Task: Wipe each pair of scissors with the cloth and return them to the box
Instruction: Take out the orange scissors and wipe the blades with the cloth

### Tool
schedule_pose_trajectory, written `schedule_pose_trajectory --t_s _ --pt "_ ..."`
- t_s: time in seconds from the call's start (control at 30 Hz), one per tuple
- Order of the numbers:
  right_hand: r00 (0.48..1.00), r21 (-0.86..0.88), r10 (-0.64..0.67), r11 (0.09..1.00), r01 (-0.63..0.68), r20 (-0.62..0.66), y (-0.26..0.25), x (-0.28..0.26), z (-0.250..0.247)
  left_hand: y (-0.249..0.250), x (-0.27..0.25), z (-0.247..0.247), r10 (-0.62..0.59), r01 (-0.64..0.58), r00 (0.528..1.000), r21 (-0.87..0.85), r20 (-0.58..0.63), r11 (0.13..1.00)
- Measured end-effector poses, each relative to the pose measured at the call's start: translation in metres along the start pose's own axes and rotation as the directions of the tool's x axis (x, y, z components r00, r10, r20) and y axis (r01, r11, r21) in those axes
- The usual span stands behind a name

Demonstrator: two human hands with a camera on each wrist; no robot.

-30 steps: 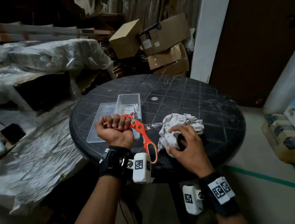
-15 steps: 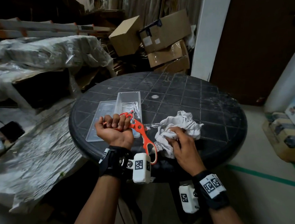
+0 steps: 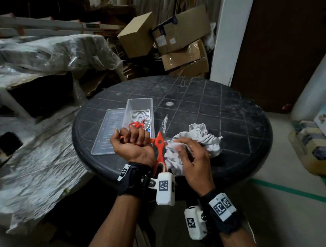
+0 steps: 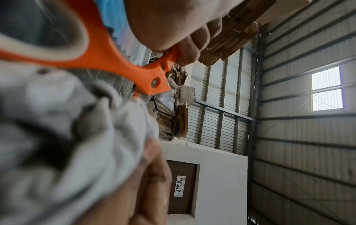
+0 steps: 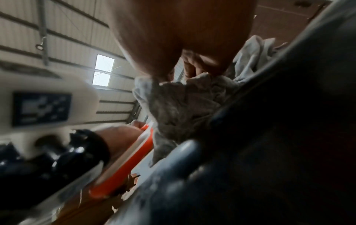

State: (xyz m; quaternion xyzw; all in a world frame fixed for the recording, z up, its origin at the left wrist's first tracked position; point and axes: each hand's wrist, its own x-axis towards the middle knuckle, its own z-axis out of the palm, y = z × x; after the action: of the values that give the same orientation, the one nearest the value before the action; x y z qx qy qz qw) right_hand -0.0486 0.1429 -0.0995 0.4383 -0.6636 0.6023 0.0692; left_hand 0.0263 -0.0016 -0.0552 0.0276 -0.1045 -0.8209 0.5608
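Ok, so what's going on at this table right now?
A person is cleaning scissors at a round black table. The left hand grips one handle of the big orange scissors, which are spread open. The right hand bunches a grey cloth against them, near the blade. A clear box behind the left hand holds more scissors, with its lid lying beside it.
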Motion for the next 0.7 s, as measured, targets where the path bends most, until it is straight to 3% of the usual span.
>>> schedule_pose_trajectory --t_s 0.3,0.7 --pt "0.985 -0.080 -0.056 0.996 0.044 -0.162 -0.007 -0.005 0.018 -0.007 -0.002 -0.003 0.055 -0.056 0.997 -0.030 -0.046 0.998" --pt "0.981 -0.137 -0.091 0.988 0.068 -0.171 -0.004 0.008 0.029 -0.004 0.002 -0.011 0.073 -0.076 0.994 -0.036 -0.080 0.996"
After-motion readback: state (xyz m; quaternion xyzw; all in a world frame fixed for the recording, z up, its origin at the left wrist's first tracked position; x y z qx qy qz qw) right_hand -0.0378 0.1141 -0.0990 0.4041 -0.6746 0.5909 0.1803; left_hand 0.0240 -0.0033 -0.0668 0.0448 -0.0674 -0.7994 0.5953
